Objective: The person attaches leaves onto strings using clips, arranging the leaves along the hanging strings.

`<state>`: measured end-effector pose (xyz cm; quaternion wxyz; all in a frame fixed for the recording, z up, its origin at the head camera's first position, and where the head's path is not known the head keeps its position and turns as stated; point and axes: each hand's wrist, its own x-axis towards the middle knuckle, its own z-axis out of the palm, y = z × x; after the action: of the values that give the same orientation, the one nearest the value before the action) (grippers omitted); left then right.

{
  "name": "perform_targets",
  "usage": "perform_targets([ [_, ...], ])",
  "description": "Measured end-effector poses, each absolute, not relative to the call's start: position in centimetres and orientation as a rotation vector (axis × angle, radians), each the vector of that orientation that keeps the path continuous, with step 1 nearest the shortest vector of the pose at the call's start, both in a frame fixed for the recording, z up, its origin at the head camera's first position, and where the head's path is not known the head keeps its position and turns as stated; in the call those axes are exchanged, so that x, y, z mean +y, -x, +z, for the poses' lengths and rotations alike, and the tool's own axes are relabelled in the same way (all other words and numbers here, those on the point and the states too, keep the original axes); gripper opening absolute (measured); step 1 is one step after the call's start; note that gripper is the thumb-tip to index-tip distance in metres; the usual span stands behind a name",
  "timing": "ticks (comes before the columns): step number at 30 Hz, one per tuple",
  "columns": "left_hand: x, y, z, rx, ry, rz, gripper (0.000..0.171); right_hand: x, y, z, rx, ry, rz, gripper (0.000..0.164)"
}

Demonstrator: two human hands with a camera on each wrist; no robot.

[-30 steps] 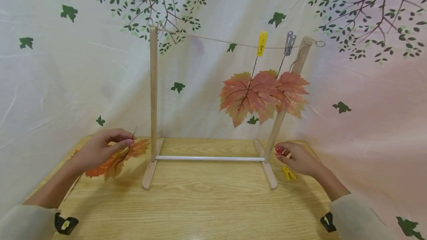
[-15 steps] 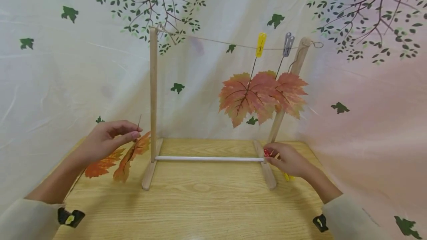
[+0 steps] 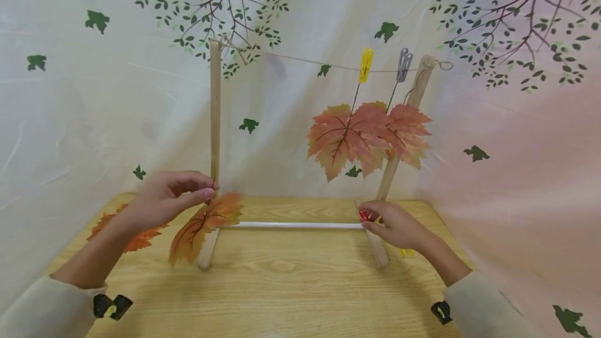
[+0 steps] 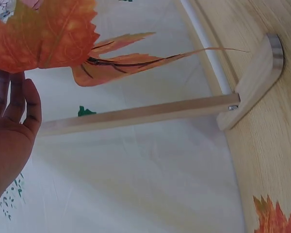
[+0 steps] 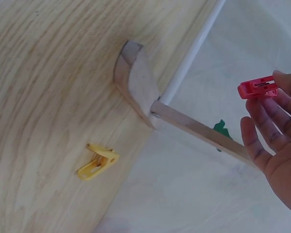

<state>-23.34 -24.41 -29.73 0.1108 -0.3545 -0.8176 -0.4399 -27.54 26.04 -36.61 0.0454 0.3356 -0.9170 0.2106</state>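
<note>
My left hand (image 3: 171, 200) pinches the thin stem of an orange artificial maple leaf (image 3: 206, 226), which hangs below the fingers in front of the stand's left post (image 3: 215, 108). In the left wrist view this leaf (image 4: 53, 39) overlaps the fingertips. Between thumb and fingers my right hand (image 3: 399, 227) holds a red clothespin (image 5: 257, 88), near the foot of the right post (image 3: 421, 87). A string (image 3: 300, 59) runs between the posts. From it hang reddish leaves (image 3: 331, 137) by their stems, under a yellow clothespin (image 3: 366, 65) and a grey clothespin (image 3: 404, 65).
Another orange leaf (image 3: 143, 240) lies on the wooden table (image 3: 291, 291), partly behind the left forearm. A loose yellow clothespin (image 5: 98, 161) lies by the stand's right foot (image 5: 136, 82). A white rod (image 3: 300, 225) joins the feet. Behind hangs a printed cloth (image 3: 155, 93).
My left hand has lifted its leaf off the table area and moved right, to the left post. The right hand has moved left with the red clothespin, away from the loose yellow one.
</note>
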Motion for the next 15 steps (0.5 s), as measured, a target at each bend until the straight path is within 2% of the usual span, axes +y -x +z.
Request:
perform_targets([
  [15, -20.6, 26.0, -29.0, -2.413, 1.1, -1.478, 0.015, 23.6, 28.0, -33.2, -2.677, -1.144, 0.631, 0.03],
])
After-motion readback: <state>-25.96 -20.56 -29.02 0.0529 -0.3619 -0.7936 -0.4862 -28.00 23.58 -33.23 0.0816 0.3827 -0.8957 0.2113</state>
